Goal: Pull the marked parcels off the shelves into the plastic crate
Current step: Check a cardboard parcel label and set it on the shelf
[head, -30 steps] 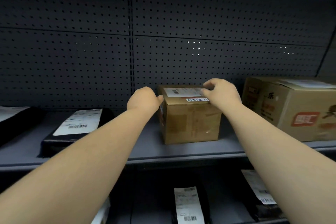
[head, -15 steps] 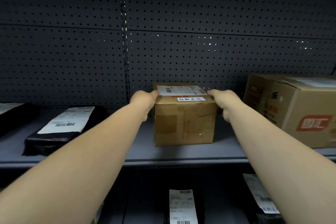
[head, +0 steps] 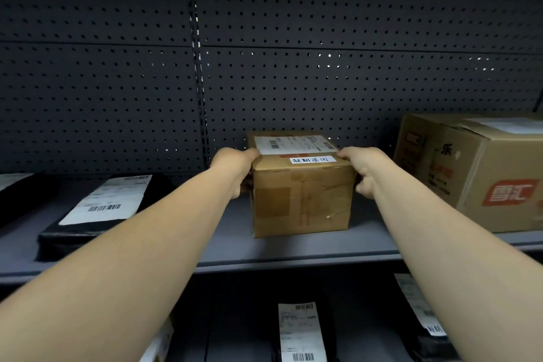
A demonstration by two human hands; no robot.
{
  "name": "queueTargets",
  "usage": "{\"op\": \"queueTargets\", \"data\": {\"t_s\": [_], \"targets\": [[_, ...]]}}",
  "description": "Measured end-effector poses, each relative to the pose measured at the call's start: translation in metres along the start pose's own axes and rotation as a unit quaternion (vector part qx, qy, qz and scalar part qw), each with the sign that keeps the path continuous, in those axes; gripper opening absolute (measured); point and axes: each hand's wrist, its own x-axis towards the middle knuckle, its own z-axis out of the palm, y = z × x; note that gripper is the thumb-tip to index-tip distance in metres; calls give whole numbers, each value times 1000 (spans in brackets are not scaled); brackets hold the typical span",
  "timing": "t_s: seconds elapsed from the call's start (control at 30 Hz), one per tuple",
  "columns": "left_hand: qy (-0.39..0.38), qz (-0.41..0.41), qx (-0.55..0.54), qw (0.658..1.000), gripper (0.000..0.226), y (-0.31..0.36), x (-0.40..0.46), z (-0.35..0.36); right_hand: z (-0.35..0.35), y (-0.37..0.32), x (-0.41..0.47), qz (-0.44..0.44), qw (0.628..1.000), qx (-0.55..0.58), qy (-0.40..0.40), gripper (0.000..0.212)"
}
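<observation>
Head view shows us holding a small brown cardboard box (head: 302, 200) that stands on the grey shelf (head: 293, 247), against the pegboard back wall (head: 293, 82). Our left hand (head: 232, 167) grips its left side, our right hand (head: 365, 169) its right side, fingers curled over the top edges. Its top carries a shipping label (head: 293, 144) and a white handwritten tag (head: 312, 159). A larger carton (head: 476, 173) sits to the right, a black mailer bag (head: 97, 211) to the left.

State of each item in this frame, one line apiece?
Small cardboard box: upright on the shelf, gripped on both sides.
Left hand: grips the box's left top edge.
Right hand: grips the box's right top edge.
Large carton: standing on the shelf, untouched.
Black mailer: lying flat, label up.
</observation>
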Motion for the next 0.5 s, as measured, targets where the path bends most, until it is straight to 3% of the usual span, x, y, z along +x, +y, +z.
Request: {"op": "queueTargets", "data": {"t_s": [0.33,0.5], "targets": [[-4,65,-11,998,9,-4,-22,-6,-8,14,-21,-64,996,58,17,8],[-11,124,-21,992,17,-12,-37,-7,-14,28,-37,-116,988,97,-3,10]]}}
